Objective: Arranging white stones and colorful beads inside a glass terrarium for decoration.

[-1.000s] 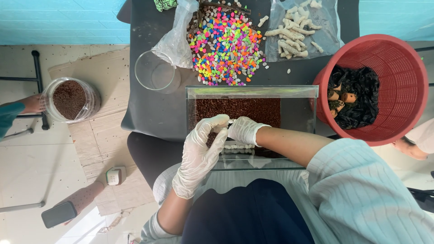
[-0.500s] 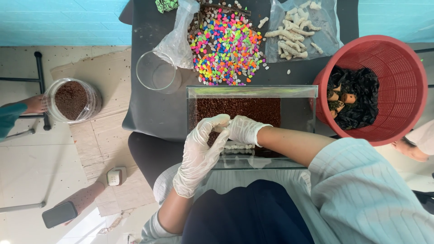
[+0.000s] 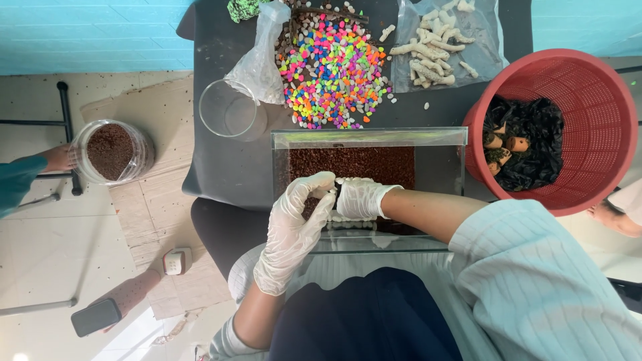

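From the head camera, both gloved hands meet inside the glass tank (image 3: 369, 137), over its brown gravel (image 3: 374, 164). A row of white stones (image 3: 351, 222) lies along the near wall, its long axis left to right, just under the right hand (image 3: 361, 198). The right hand curls closed, contents hidden; the left hand (image 3: 294, 230) pinches its fingertips together.
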